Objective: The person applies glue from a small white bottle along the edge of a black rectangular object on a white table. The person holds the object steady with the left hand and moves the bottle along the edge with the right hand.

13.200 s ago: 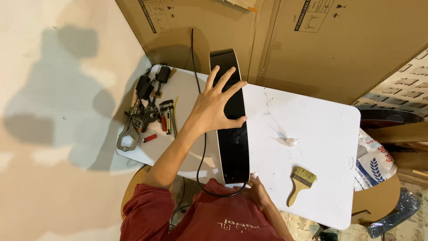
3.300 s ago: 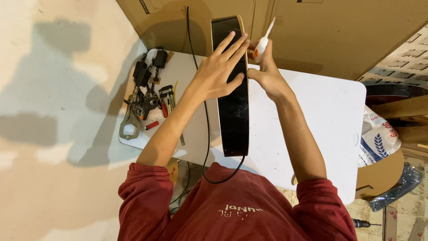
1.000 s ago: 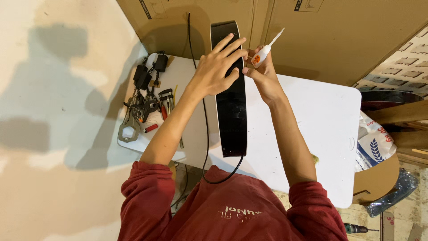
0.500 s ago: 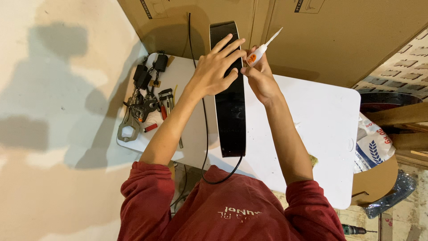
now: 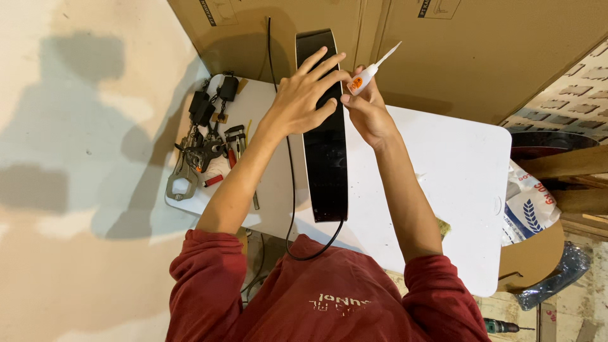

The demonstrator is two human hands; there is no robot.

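- Black and glossy, a long narrow panel [image 5: 325, 152] lies lengthwise on a white table [image 5: 456, 183], running from about six o'clock up to twelve o'clock, where its far end rests against brown cardboard boxes [image 5: 481, 50].
- A person in a red top leans over the table, seen from above.
- Left hand [image 5: 301, 98] lies flat on the panel's upper half, fingers spread wide and pressing down; it grips nothing.
- Right hand [image 5: 367, 111] sits just beside the panel's right edge, at about one o'clock from the left hand, fingers pinched around a small white glue tube [image 5: 366, 73] with an orange label. Its thin nozzle points up and away toward the boxes, off the panel.
- A thin black cable [image 5: 288, 190] runs along the panel's left side and loops under its near end.
- At nine o'clock, pliers, clamps and other hand tools [image 5: 202, 145] lie in a heap on the table's left edge, well apart from both hands.
- The step looks like readying glue for the panel's edge while the panel is held steady.
- Next, I judge, the nozzle must tip down to the seam, with a light squeeze and the left palm firm.
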